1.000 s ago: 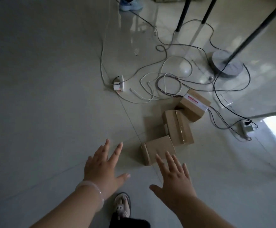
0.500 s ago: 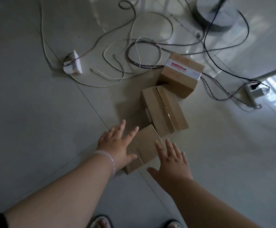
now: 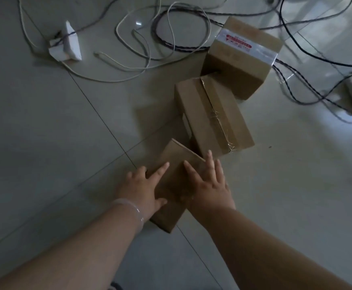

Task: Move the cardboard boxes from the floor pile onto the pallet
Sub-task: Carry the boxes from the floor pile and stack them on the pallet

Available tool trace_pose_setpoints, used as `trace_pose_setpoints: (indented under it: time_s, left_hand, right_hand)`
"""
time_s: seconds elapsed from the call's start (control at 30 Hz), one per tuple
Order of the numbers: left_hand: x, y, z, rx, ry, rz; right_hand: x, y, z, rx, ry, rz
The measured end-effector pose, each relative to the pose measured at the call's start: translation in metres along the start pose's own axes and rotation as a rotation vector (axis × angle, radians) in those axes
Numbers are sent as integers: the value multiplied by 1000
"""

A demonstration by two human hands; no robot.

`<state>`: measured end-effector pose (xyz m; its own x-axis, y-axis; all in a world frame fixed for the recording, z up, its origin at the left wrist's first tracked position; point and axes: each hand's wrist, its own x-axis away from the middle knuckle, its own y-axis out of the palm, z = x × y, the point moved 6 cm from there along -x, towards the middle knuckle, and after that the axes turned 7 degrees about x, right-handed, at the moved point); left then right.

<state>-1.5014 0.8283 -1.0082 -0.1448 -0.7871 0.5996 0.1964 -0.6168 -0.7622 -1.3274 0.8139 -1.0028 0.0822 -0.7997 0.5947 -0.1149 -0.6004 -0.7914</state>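
You have only one printed mark in front of you. Up at 1 o'clock, the farthest cardboard box [image 3: 242, 80] carries a strip of clear tape [image 3: 254, 51] across its top, and on that tape runs a red-printed label [image 3: 238, 41] in two short lines. Its characters are too small and blurred to read. Nothing else here bears legible writing.

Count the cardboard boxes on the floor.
3: the nearest box under the left hand and right hand, the middle box beyond it, the far box with printed tape behind that. None seems hidden.
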Motion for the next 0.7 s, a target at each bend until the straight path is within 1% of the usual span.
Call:
trace_pose_setpoints:
  time_s: [0.07,0.1,0.17,0.23,0.27,0.37,0.47,0.6,0.7]
  left_hand:
    - [0,3,-1,64,1,-22]
    - [-2,3,-2,95,6,-39]
    - [-7,5,-2,178,17,-108]
    - [-10,6,0,285,31,-179]
    - [-12,4,2,314,48,-182]
    - [-13,-12,3,360,67,-143]
    - [-3,-46,1,379,59,-90]
    - [34,-115,4,360,38,8]
    - [80,-171,7,405,12,55]
  right_hand:
    - [3,2,1,-62,49,26]
    - [6,7,2,-131,91,10]
    - [14,21,3,-342,171,-87]
    - [16,33,-3,-522,158,-168]
    - [14,34,-7,-563,135,-171]
    - [6,20,-11,-593,100,-158]
    - [6,-16,-18,-573,57,-140]
    - [27,-87,-40,-544,3,-134]
    - [60,-152,-63,-502,-66,-118]
